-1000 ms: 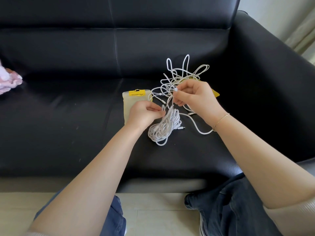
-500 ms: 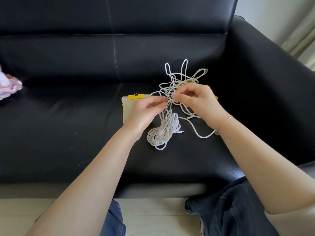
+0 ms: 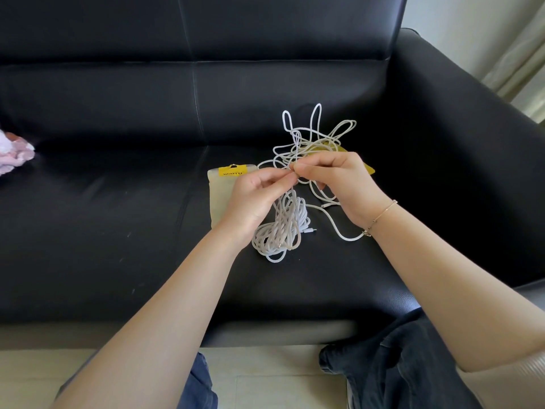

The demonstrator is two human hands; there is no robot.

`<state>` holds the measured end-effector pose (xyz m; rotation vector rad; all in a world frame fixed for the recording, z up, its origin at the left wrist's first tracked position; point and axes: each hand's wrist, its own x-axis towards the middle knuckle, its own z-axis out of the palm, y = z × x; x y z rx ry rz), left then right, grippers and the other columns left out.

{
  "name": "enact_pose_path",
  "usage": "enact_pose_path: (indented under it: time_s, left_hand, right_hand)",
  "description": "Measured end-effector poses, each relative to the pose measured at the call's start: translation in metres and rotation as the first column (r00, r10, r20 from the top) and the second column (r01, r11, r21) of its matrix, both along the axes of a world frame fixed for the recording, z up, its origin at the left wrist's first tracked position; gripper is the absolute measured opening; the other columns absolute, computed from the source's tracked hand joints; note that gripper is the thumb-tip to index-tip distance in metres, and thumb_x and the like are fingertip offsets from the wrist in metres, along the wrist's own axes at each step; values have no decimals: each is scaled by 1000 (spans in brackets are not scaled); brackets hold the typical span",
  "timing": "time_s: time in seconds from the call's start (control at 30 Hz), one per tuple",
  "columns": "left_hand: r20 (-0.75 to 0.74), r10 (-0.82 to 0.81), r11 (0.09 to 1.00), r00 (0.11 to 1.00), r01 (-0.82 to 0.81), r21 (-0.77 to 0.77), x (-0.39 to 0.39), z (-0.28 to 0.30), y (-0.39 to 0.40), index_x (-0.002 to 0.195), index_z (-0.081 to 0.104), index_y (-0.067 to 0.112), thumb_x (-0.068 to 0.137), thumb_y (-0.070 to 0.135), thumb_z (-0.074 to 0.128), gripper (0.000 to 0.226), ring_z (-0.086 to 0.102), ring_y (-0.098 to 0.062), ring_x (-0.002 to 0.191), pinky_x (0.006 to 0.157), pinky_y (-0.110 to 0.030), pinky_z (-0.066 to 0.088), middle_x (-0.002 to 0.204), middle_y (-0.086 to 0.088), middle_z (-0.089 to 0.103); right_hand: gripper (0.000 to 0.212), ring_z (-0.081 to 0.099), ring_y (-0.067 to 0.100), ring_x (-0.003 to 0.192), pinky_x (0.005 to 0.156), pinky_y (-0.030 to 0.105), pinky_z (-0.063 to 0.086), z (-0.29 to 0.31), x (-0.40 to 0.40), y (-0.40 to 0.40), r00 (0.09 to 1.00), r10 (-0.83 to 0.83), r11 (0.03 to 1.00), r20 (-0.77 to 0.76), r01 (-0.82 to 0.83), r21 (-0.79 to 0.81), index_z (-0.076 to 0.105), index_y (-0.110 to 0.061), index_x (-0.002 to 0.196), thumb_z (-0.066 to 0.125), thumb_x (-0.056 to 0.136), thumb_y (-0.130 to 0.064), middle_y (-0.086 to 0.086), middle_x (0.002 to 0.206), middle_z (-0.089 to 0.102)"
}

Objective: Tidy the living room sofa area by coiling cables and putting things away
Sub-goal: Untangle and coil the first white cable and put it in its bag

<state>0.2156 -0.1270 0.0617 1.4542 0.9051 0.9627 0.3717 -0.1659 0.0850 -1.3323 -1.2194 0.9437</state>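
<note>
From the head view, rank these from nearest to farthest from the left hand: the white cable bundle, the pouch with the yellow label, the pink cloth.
Measured from the left hand:
1. Pouch with the yellow label: directly under and beside the hand, partly covered by it.
2. White cable bundle: just right of the wrist; too close to the pouch to rank firmly.
3. Pink cloth: far left edge of the sofa, clearly farthest.

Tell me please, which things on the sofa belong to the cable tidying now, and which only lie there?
In use: white cable, pinched by the left hand and the right hand; clear pouch with yellow label, probably for storage.

Lying about: pink cloth at the far left; yellow packet under the loose loops.
</note>
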Motion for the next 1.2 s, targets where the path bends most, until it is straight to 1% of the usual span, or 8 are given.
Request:
enact_pose_path:
  time_s: [0.17,0.27,0.47,0.6,0.8,0.97,1.07,1.2]
  left_hand:
    - [-89,-1,999,996,5,39,0,-8,1,97,74,18,90,18,69,9,66,5,83,71,-4,45,91,8,74]
    - [-138,16,997,990,-4,82,0,-15,1,98,76,16,90,20,70,10,67,-2,84,72,-7,46,91,5,74]
    - [-299,23,969,954,52,242,-1,-36,1,96,73,16,91,19,68,7,59,-4,79,72,-16,48,92,4,67]
    - [-350,32,947,936,83,309,-6,-48,6,94,70,20,92,18,66,5,61,-9,85,75,-19,49,93,6,64]
    - [-417,92,934,904,66,350,-11,-53,8,96,64,23,94,19,62,5,60,-7,89,78,-16,48,95,9,64]
    - [-528,208,891,823,63,449,-13,-41,6,94,64,22,94,23,62,2,52,-3,71,63,-11,39,93,8,58]
    - [-622,97,918,777,171,357,-19,-27,6,95,66,23,91,25,66,4,49,1,66,60,-9,35,92,8,62]
    - [-691,-46,932,722,279,229,-32,-15,9,121,59,30,88,17,71,37,49,-4,63,62,-16,37,95,9,62]
  right_hand:
    - [7,55,-6,56,62,13,42,1,0,0,994,-103,995,-41,103,-10,70,-15,81,70,87,-13,-15,64,65]
    - [12,49,-4,52,63,10,43,0,-3,0,990,-136,990,-28,136,28,66,-14,78,67,90,-13,-15,52,51]
    - [11,40,18,66,70,16,46,-2,-7,2,978,-205,970,23,200,138,62,-14,81,64,92,-16,9,69,38]
    - [11,40,19,68,75,24,49,-5,-8,3,965,-260,949,44,247,194,62,-15,81,64,92,-16,7,69,38]
    - [11,37,7,62,67,19,42,-7,-14,4,950,-301,924,86,268,271,60,-16,82,64,92,-15,-5,65,36]
    - [9,58,15,61,73,35,57,-7,-9,11,968,-238,963,74,225,149,57,-14,88,55,97,-11,-1,64,50]
    - [8,68,15,66,73,31,59,-6,-7,14,983,-182,977,33,177,123,55,-10,91,52,98,-8,7,73,62]
    - [12,69,15,72,72,25,58,-2,-13,16,996,-83,988,32,78,132,54,-12,87,52,99,-8,10,80,63]
